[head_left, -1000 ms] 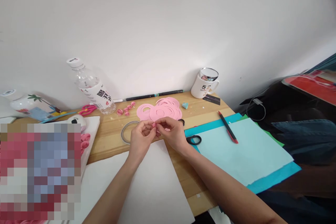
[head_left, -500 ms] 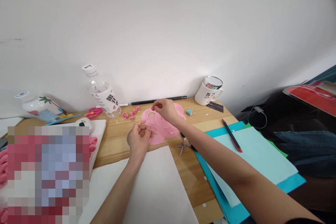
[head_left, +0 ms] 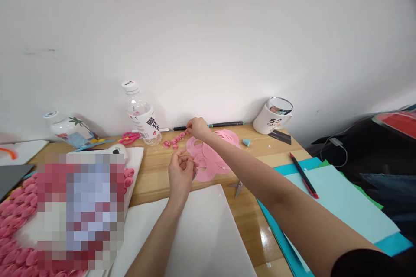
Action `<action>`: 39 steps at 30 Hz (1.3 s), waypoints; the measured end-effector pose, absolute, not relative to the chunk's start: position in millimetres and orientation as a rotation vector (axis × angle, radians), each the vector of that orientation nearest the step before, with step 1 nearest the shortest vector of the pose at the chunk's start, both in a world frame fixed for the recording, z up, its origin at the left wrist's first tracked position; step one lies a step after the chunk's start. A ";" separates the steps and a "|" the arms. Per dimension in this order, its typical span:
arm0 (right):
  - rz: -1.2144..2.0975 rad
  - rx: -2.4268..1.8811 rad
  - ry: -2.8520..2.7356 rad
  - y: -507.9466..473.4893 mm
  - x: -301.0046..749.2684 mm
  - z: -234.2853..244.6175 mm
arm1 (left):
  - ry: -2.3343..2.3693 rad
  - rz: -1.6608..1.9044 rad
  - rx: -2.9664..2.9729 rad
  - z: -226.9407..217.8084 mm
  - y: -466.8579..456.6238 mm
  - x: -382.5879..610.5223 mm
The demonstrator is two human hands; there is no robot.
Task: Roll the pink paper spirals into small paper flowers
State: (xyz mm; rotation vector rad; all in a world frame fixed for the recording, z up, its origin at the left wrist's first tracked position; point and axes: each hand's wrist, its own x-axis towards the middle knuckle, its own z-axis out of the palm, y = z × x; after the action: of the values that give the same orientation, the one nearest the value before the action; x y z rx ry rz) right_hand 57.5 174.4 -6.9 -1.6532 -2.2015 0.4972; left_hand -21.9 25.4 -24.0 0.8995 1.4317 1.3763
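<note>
My right hand [head_left: 199, 129] reaches to the back of the table, its thumb and fingers pinched on a small pink paper rose [head_left: 187, 131]. That rose is at the far end of a loose cluster of rolled paper roses [head_left: 175, 141]. My left hand [head_left: 180, 169] hovers nearer, its fingers curled together; whatever they hold, if anything, is hidden. Beside both hands lie pink paper sheets with curved cut-outs [head_left: 211, 160]. Part of a grey round edge shows behind my left fingers. Small scissors [head_left: 238, 188] rest just in front of the pink paper.
A plastic bottle [head_left: 143, 117] stands behind the roses, pink-handled scissors [head_left: 129, 138] beside it. A white mug [head_left: 271, 117] is at the back right. White board [head_left: 201, 229] lies in front, blue sheets [head_left: 338, 203] with a pen [head_left: 303, 176] at right, a rose-covered board [head_left: 19, 212] at left.
My right hand has carried the small rose left over the pink paper to the cluster of roses. The view has turned left, so everything appears shifted rightward.
</note>
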 end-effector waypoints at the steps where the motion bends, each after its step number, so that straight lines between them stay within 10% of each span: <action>1: 0.490 -1.652 -2.206 174.2 58.8 -5.9 | 1.433 1.373 0.903 -24.4 25.4 -22.1; 39: 1.212 -1.295 -1.565 86.7 168.3 -6.3 | 1.181 1.189 0.680 -19.6 19.2 -9.6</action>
State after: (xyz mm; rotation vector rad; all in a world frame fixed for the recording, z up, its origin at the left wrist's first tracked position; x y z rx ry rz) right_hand 168.3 86.7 -6.3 -1.2950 -1.5651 1.2121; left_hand -9.6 19.2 -19.6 0.6804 1.1813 1.1891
